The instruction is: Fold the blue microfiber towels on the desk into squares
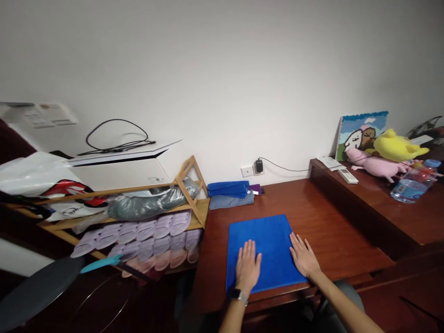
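Blue cloth (274, 249), flat by the tabletop's (322, 208) front edge, nearly square, without clear long axis; directly under left hand (247, 270), right hand (305, 259) at its right edge. Both open, palms down, gripping nothing. Beyond, folded cloths (227, 189) at back left corner.

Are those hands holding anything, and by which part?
Nothing is held: the left hand lies flat on the blue cloth, and the right hand rests open at its right edge.
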### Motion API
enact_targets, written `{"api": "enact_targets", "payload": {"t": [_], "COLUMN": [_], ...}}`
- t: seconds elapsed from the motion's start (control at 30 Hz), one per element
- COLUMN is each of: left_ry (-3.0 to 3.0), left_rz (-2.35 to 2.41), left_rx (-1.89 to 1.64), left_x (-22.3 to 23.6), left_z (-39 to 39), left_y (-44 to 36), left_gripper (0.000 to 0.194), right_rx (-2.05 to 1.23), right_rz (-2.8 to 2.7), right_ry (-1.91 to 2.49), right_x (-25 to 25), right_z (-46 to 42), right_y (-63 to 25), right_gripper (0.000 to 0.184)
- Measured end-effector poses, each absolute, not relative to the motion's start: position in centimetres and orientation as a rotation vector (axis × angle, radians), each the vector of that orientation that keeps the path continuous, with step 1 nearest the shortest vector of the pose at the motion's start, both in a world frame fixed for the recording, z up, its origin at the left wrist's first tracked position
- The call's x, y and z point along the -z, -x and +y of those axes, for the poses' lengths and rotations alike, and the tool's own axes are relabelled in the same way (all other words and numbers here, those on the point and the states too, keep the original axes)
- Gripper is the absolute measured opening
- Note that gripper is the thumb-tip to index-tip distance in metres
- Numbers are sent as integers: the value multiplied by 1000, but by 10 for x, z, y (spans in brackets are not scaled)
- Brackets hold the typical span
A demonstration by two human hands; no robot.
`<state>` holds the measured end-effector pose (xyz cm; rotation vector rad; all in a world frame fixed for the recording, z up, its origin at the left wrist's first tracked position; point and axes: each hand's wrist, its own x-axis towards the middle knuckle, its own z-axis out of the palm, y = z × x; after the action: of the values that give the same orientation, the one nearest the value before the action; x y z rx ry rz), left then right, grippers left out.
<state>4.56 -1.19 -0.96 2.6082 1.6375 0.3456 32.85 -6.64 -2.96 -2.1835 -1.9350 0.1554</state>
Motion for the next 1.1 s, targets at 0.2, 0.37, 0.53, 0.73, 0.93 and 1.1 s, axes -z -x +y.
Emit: {"api": "enact_targets", "payload": {"t": [0.2,0.37,0.53,0.73,0.93,1.1], "left_ry": [-2549,-2570,-2594,-2685,-2773,-2676], "left_rz": [1918,1947,1943,1820,1233,1204], "left_rx": [-352,-399,-424,-539,-446,-343], "left_x": [20,24,31,8,-23,-17], "left_z": [-15,-16,-11,-19,-54,-63], "left_y": [52,43,49,14,-130,-146], "left_gripper": [63,63,63,59,60,64], "right_rx": [-179,-110,-124,-123,-129,-135], "right_rz": [-1943,-1920,-1949,-1934,-1949,-1969], "right_ry": [2197,2160,2119,2122,2114,2114], "right_x": [20,14,27,31,32,33], "right_z": [-65,-85,-118,-123,-121,-122], "right_y": [-327,-319,-313,-312,-315,-316], "right_gripper": [65,66,66,64,64,63]}}
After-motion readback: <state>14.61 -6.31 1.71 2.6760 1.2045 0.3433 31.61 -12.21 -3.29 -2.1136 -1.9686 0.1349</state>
